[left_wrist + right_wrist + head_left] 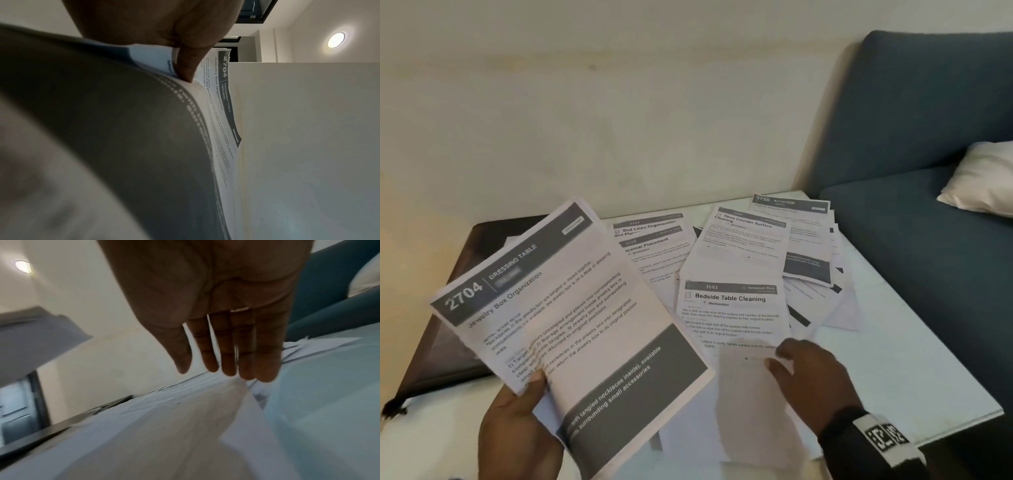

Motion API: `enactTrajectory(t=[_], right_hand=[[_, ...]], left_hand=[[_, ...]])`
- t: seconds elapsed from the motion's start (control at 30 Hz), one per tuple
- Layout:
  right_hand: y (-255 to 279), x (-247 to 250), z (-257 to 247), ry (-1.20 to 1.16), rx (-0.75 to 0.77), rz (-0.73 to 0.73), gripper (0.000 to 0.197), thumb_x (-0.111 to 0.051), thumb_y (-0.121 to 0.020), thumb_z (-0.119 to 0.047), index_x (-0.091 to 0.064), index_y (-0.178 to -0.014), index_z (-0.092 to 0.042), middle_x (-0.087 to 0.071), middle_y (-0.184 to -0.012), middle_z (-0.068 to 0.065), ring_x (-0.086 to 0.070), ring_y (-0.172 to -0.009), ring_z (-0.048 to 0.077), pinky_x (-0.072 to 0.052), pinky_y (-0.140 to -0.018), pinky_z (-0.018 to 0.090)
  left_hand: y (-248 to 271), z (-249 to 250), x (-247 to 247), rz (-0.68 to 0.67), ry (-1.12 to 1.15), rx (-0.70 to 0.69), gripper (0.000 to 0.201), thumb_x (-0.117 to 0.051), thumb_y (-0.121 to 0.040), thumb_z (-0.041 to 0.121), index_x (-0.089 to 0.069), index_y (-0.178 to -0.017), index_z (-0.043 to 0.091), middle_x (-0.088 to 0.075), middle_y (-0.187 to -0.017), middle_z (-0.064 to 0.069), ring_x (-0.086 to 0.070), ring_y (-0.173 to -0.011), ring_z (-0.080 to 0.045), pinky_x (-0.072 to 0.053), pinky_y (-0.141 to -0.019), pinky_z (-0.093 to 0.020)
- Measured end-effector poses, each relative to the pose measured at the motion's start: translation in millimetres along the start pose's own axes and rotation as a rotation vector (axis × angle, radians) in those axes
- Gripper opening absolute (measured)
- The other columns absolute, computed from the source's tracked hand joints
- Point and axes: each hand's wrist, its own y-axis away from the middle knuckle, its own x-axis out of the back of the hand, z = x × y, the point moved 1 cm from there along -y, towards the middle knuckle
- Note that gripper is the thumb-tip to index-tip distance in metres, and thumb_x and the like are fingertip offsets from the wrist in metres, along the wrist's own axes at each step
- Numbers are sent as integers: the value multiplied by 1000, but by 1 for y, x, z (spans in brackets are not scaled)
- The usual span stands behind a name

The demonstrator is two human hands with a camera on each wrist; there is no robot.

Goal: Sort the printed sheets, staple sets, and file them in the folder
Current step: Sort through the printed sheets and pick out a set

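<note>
My left hand (524,407) holds a stack of printed sheets (571,308) above the table, thumb (186,65) pressed on the top page headed "2704 Dressing Table". My right hand (796,365) hovers with straight fingers (226,352) over the lower edge of the "Bedside Table Cleaning" sheet (732,311) and holds nothing. More loose sheets lie spread on the table: "Placemat Placement" (654,250), "Shoe Counter Surface Cleaning" (743,240) and a "Bathroom" sheet (804,236). A dark folder (441,346) lies at the left, partly hidden by the held stack. No stapler shows.
The white table (914,359) stands against a cream wall. A blue sofa (928,137) with a white cushion (983,178) adjoins the table on the right. Bare tabletop shows at the right front.
</note>
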Motion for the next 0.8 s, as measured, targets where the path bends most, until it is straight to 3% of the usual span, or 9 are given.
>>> enactTrajectory(t=[0.07, 0.13, 0.2, 0.27, 0.4, 0.53, 0.6, 0.7, 0.8], right_hand=[[-9, -6, 7, -25, -160, -39, 48, -58, -84, -58, -47, -115, -23, -55, -113, 2, -58, -105, 24, -48, -90, 34], [-13, -13, 11, -39, -268, -88, 61, -64, -78, -60, -40, -116, -18, -51, -112, 6, -56, -107, 29, -46, -90, 37], [-14, -17, 11, -68, -295, -139, 61, -69, -76, -55, -37, -112, -17, -53, -111, 6, -58, -105, 30, -47, -87, 36], [-13, -16, 11, -104, -288, -158, 54, -70, -78, -47, -36, -106, -17, -59, -109, 5, -61, -101, 29, -48, -82, 34], [-15, -10, 15, -134, -300, -135, 45, -70, -80, -41, -41, -105, -17, -62, -104, 3, -62, -99, 27, -48, -81, 32], [-15, -10, 18, -209, -220, -72, 5, -59, -89, -24, -56, -85, -22, -63, -88, -7, -60, -86, 15, -51, -79, 30], [-15, -11, 16, -275, -207, -21, 13, -57, -91, -23, -54, -78, -22, -62, -81, -8, -58, -79, 12, -52, -78, 31], [-16, -10, 9, -288, -277, -27, 24, -57, -91, -41, -51, -98, -19, -60, -92, -4, -59, -89, 19, -47, -78, 30], [-18, -14, 5, -257, -298, -85, 37, -60, -88, -50, -50, -105, -19, -59, -99, -3, -61, -96, 21, -49, -82, 31]], left_hand=[[0, -5, -8, -124, 79, 16, 42, -41, -96, 7, -53, -136, 15, -64, -126, -2, -63, -113, -20, -50, -91, -38], [2, -7, -15, -177, 29, 35, 39, -42, -93, 4, -62, -125, 16, -69, -118, -1, -67, -105, -18, -53, -87, -34], [6, -14, -16, -169, -149, 20, 35, -44, -92, -2, -72, -102, 17, -74, -99, 5, -71, -90, -15, -59, -78, -27], [14, -24, -20, -147, -455, -74, 31, -50, -92, -6, -70, -98, 17, -74, -88, 8, -69, -85, -18, -56, -75, -30], [31, -43, -36, -233, -806, -122, 28, -55, -92, -3, -65, -115, 9, -67, -99, -7, -60, -92, -25, -41, -85, -30], [39, -57, -44, -296, -982, -53, 28, -53, -94, 3, -61, -117, 16, -64, -114, -9, -58, -98, -26, -45, -89, -35], [41, -60, -44, -293, -1066, -43, 30, -53, -95, 7, -59, -122, 18, -62, -118, -7, -58, -97, -26, -47, -92, -38], [45, -60, -47, -270, -1188, -92, 34, -55, -93, 6, -56, -124, 20, -57, -118, -5, -51, -92, -22, -42, -83, -32], [52, -59, -50, -297, -1221, -145, 41, -57, -90, 2, -55, -128, 21, -53, -126, 4, -48, -101, -18, -42, -90, -35]])
